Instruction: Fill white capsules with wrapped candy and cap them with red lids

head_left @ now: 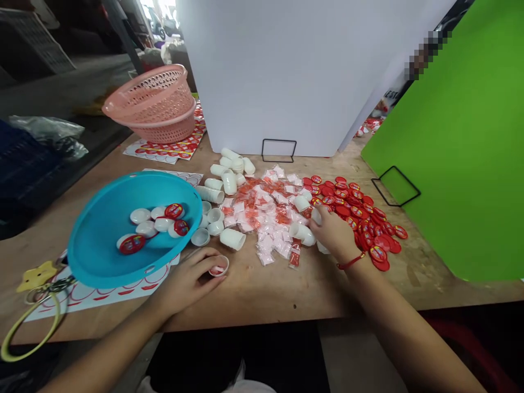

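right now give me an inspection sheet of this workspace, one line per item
surface: wooden table, bare along the near edge
things: white cups, small packets heaped mid-table, red discs to their right; blue basin holds white cups and red discs
clutter: pink baskets, stacked; printed sheets; yellow strap with star charm
grippers: bare hands; left hand holds a small cup with something inside; right hand at a white cup, grip unclear
cables: nothing seen
surroundings: white panel behind, green panel at right
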